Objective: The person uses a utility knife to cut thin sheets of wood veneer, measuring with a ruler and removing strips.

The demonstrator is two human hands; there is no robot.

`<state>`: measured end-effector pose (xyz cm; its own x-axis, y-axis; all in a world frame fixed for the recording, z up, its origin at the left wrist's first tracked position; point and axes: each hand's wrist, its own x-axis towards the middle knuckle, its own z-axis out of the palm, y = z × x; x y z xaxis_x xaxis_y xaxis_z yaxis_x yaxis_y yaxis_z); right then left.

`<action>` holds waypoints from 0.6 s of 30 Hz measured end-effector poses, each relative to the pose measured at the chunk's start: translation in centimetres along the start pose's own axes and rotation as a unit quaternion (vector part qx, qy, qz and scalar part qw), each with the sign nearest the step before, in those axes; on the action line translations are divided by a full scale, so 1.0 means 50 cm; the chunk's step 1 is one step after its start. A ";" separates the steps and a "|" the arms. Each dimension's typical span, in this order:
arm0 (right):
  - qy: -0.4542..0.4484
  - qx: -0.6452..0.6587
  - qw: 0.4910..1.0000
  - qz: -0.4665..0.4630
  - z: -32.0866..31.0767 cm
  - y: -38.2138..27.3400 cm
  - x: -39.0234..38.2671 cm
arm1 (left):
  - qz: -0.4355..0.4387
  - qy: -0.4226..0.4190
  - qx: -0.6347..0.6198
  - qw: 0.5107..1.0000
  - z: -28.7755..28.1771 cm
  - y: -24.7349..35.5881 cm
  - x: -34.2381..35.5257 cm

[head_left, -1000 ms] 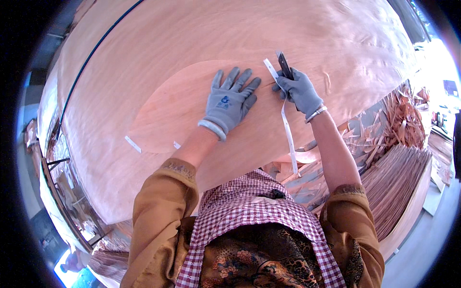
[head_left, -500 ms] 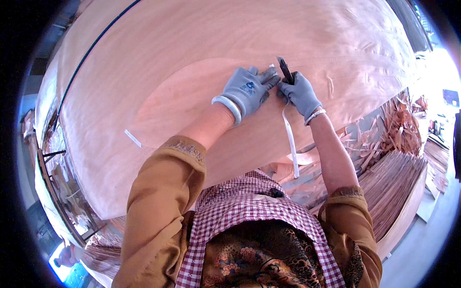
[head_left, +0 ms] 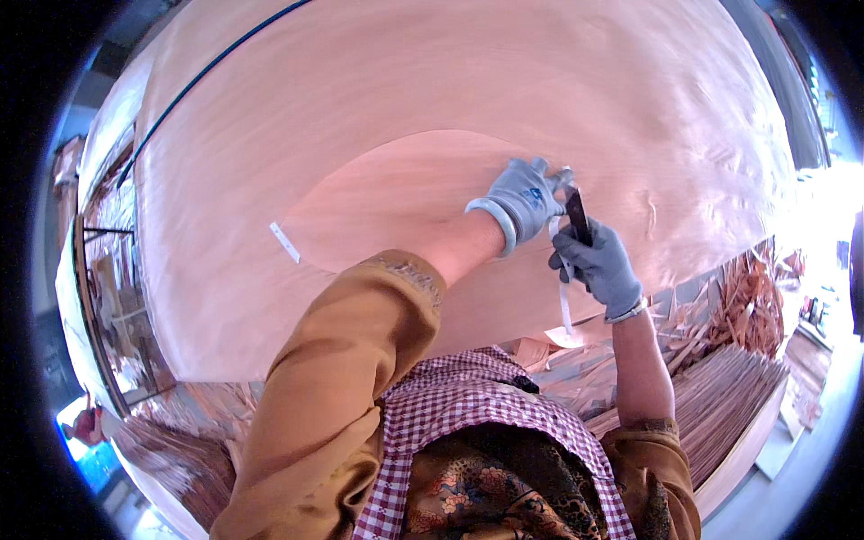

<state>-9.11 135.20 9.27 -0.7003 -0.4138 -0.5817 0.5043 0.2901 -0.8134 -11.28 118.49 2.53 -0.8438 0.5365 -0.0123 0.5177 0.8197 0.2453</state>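
A large sheet of pale pinkish wood veneer [head_left: 396, 99] lies before me, with a smoother, curved-edged piece [head_left: 387, 189] on it. My left hand [head_left: 526, 200], in a grey-blue work glove, rests near that piece's right end, fingers stretched out and fingertips on a strip of white tape [head_left: 565, 292]. Just right of it, my gloved right hand [head_left: 598, 264] is closed around a black-handled knife [head_left: 579, 216], its upper end by the left fingertips. The tape hangs down past my right fingers; whether they also grip it is hidden. A short white tape piece [head_left: 285, 243] sticks at the curved piece's left end.
A dark cord [head_left: 211, 65] crosses the sheet at the upper left. Stacked veneer [head_left: 729, 405] and torn scraps [head_left: 751, 301] lie below the sheet's right edge. At the left stands a dark metal frame [head_left: 103, 315]; another veneer stack [head_left: 175, 463] lies at the lower left.
My right hand with the knife has drawn down and away from the left fingertips, and the tape now runs between both hands. The whole view has shifted somewhat.
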 end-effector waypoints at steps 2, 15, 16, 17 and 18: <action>-0.003 -0.028 0.998 -0.053 0.011 -0.026 0.033 | 0.030 0.003 -0.017 0.999 0.000 -0.025 -0.021; -0.157 -0.149 0.969 -0.118 0.304 -0.113 0.313 | -0.303 0.146 0.035 0.941 -0.012 -0.147 -0.392; -0.133 -0.211 0.961 -0.117 0.322 -0.112 0.335 | -0.301 0.145 0.036 0.942 -0.012 -0.148 -0.393; -0.106 -0.271 0.950 -0.116 0.330 -0.108 0.348 | -0.298 0.144 0.038 0.943 -0.013 -0.149 -0.392; -0.108 -0.258 0.953 -0.116 0.324 -0.105 0.355 | -0.295 0.149 0.038 0.943 -0.015 -0.151 -0.388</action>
<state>-15.99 112.34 3.31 -0.6141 -0.6699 -0.4172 -0.0061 0.5327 -0.8463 1.07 101.73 1.62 -0.9847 -0.0877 0.1506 -0.0546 0.9760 0.2110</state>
